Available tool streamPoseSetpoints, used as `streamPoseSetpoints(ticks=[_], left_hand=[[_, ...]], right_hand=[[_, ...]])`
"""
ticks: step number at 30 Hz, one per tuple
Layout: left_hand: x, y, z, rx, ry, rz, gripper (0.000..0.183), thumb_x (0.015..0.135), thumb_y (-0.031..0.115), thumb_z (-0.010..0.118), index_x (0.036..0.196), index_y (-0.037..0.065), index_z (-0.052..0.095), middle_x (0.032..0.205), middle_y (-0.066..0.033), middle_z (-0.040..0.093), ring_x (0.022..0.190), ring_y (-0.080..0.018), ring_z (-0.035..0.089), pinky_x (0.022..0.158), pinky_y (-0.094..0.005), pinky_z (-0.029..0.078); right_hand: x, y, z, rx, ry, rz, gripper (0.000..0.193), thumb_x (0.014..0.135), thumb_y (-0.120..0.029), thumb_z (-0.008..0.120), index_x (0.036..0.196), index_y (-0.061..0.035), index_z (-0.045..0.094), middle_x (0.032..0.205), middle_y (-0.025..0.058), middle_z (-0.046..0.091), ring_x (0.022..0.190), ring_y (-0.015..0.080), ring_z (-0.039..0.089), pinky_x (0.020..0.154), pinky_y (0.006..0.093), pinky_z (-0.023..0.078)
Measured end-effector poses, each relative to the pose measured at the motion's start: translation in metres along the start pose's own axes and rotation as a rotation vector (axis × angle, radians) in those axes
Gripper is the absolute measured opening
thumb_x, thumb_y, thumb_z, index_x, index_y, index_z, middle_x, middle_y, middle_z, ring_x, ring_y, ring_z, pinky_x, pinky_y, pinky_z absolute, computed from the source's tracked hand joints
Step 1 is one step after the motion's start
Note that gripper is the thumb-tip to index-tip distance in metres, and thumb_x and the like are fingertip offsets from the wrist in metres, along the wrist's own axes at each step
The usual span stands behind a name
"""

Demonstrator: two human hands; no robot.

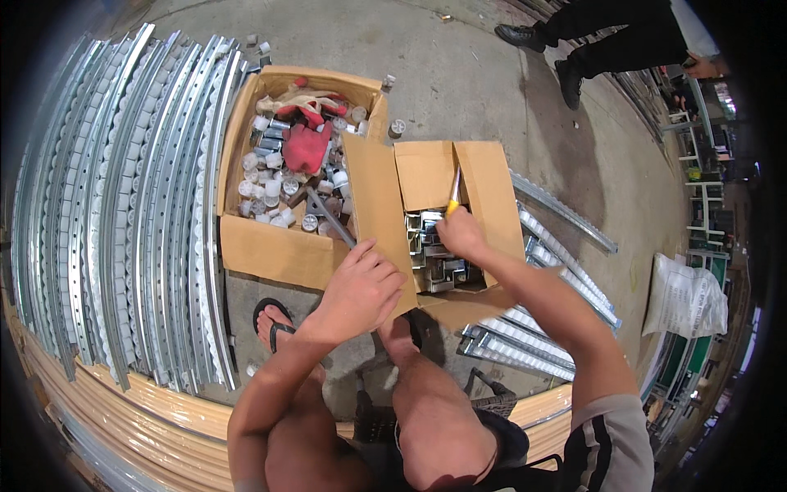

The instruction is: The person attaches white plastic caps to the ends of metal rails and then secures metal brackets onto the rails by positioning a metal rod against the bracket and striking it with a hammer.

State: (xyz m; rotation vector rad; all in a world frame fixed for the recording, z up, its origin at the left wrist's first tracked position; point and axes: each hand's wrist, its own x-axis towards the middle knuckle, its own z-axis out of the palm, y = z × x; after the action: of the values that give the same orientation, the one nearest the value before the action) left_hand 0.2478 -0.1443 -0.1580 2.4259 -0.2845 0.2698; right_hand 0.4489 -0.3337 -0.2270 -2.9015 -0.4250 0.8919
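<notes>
Left grip [362,287] on a grey bar [331,218], right grip [461,234] on a yellow-handled tool [452,206]

From my end I read both grips as closed. The left one has its fingers curled on the near end of the grey bar, which slants up and left over the larger cardboard box [275,250]. The right one is wrapped around the tool's handle above the smaller cardboard box [502,197]; I see the slim blade pointing away, by the seam of two raised flaps, and I can't tell whether it touches them.

Below the right grip I make out shiny metal brackets [444,275] packed in the smaller box. White rollers [273,189] and a red glove [307,148] lie in the larger one, just to its left.

Both boxes sit on the concrete floor [467,90]. I have roller rails [106,205] in rows at far left, more rails [574,275] beyond the smaller box, and a white sack [687,299] at right. Near the top right, another person [623,41] in black trousers stands well apart from the hands.
</notes>
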Motion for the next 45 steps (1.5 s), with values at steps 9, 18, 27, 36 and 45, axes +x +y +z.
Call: streamPoseSetpoints(ticks=[9,18,27,36,45], left_hand=[[0.001,0.001,-0.002,-0.021,-0.010,-0.014,0.017,0.081,0.016,0.073,0.097,0.009,0.071,0.093,-0.0042,0.066,0.101,-0.0237,0.060,0.110,-0.0487,0.039],[-0.008,-0.003,-0.002,-0.009,-0.025,-0.028,0.018,0.082,0.016,0.072,0.099,0.010,0.071,0.092,-0.0042,0.065,0.100,-0.0236,0.059,0.111,-0.0480,0.038],[-0.006,-0.004,0.002,-0.014,0.005,-0.018,0.019,0.080,0.014,0.073,0.099,0.010,0.072,0.092,-0.0042,0.065,0.099,-0.0242,0.059,0.108,-0.0465,0.039],[0.003,-0.001,0.002,-0.031,-0.053,-0.023,0.022,0.076,0.018,0.073,0.095,0.009,0.072,0.087,-0.0050,0.064,0.094,-0.0249,0.059,0.104,-0.0450,0.040],[0.019,0.006,0.004,-0.078,-0.045,0.049,0.023,0.076,0.027,0.074,0.091,0.009,0.072,0.080,-0.0057,0.064,0.086,-0.0250,0.058,0.099,-0.0442,0.041]], right_hand=[[0.019,-0.012,-0.004,-0.039,0.087,0.045,0.052,0.095,-0.035,0.059,0.118,0.0107,0.052,0.103,0.0326,0.070,0.099,0.0453,0.070,0.086,0.0540,0.056],[0.001,-0.021,-0.019,-0.100,0.137,-0.005,0.040,0.095,-0.034,0.056,0.088,0.0042,0.066,0.089,0.0276,0.071,0.089,0.0425,0.071,0.081,0.0528,0.056],[0.070,-0.010,-0.129,-0.136,-0.050,-0.162,0.032,0.085,-0.022,0.057,0.081,0.0070,0.069,0.070,0.0238,0.069,0.065,0.0343,0.071,0.066,0.0454,0.056],[0.017,-0.051,-0.058,-0.117,0.124,0.010,0.042,0.087,-0.020,0.066,0.117,0.0084,0.055,0.106,0.0305,0.070,0.106,0.0429,0.068,0.091,0.0499,0.055],[0.072,-0.075,-0.047,0.194,0.179,0.006,0.051,0.085,-0.018,0.064,0.125,0.0096,0.052,0.114,0.0280,0.069,0.109,0.0435,0.067,0.095,0.0499,0.053]])
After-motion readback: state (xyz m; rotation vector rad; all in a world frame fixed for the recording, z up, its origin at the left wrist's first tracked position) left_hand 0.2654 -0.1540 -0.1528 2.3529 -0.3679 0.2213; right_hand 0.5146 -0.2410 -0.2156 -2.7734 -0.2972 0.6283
